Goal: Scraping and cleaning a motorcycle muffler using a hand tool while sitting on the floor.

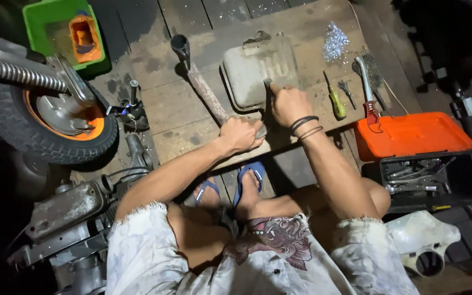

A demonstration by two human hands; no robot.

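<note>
Seen from above, a person sits with two bare hands working on a wooden board (pixel 192 104) laid on the floor. One left hand (pixel 241 135) is closed around the lower end of a rusty metal tube (pixel 203 87), which lies slanting up the board to a dark socket end. One right hand (pixel 289 104), with black bands on the wrist, is closed on a small tool (pixel 269 83) pressed against one dirty grey metal cover (pixel 258 71) lying flat on the board, just beside the tube.

To the right lie one yellow-handled screwdriver (pixel 335 101), one small pair of pliers (pixel 347 92), and one pile of shiny metal shavings (pixel 335 41). One open toolbox (pixel 426 164) with an orange lid holds several wrenches in its black tray. At upper left, one green tub (pixel 38 24) contains one orange container (pixel 85 38). One tyred wheel (pixel 45 117) with an orange rim sits at left.
</note>
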